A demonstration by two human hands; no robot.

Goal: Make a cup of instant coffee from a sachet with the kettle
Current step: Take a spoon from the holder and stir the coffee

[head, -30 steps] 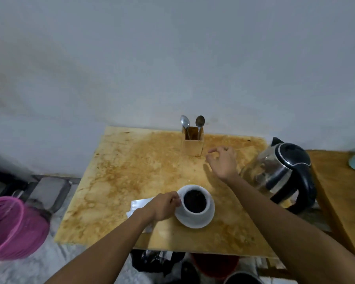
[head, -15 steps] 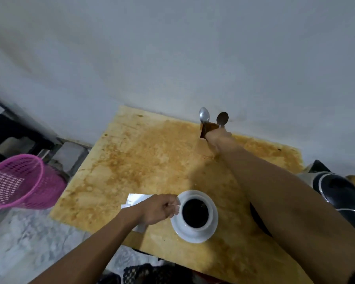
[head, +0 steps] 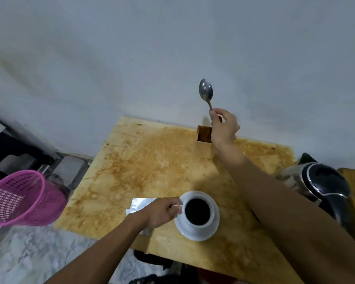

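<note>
Head view, the only one supplied: the right hand [head: 223, 128] is raised above the wooden holder [head: 204, 143] at the far edge of the table [head: 152, 165], fingers closed around the handle of a spoon [head: 206, 93], bowl uppermost and clear of the holder; whether a second spoon remains inside is hidden by the hand. The left hand [head: 162, 212] is closed in a pinch on the handle of the white cup [head: 197, 211], which stands on its saucer [head: 213, 226] near the front edge of the table and is filled with dark coffee close to the rim. A torn silver sachet [head: 140, 204] lies flat just beside the cup, partly under the left wrist. The kettle [head: 324, 187] stands at the right, partly behind the right forearm. Judgement: the task is near its end, with stirring the likely remaining step. Risks noted: the spoon is held bowl-up and must be turned before entry, and a loose grip during the turn could drop it; the cup is full, so a brisk stir or a nudge from the left hand could slop liquid into the saucer; the right forearm passes near the kettle and could knock it. The cup handle lies between the left fingers; the spoon handle runs through the right fist.
</note>
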